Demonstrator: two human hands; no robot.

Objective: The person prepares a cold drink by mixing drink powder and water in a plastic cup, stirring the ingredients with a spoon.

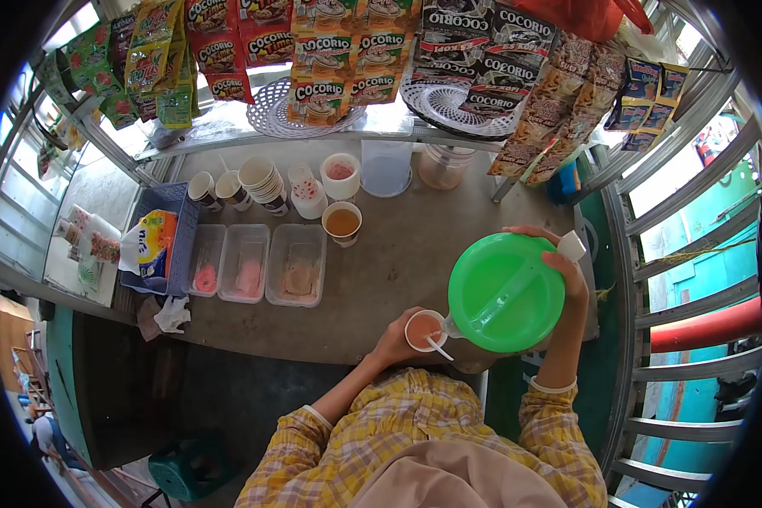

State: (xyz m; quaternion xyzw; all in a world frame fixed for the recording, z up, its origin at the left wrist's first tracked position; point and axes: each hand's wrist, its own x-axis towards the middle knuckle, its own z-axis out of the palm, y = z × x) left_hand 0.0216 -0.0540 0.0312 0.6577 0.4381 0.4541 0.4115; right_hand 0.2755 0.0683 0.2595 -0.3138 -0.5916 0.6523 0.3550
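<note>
My left hand (391,342) is closed around a paper cup (423,332) near the front edge of the table. Pinkish-orange liquid is in the cup, and a white plastic spoon (438,345) leans out over its rim. My right hand (570,269) grips a pitcher with a bright green lid (506,292), its white handle (571,246) sticking out by the thumb. The clear spout (454,328) points at the cup's rim, close to it or touching. From above, the lid hides the pitcher's body and its contents. Whether liquid is flowing cannot be made out.
Another cup (342,223) holds amber drink. Behind it stand stacked paper cups (262,182) and a pink-filled cup (340,173). Plastic tubs with powder (296,273) sit beside a blue basket (183,222). Sachet strips (326,59) hang overhead; metal bars (686,372) run along the right.
</note>
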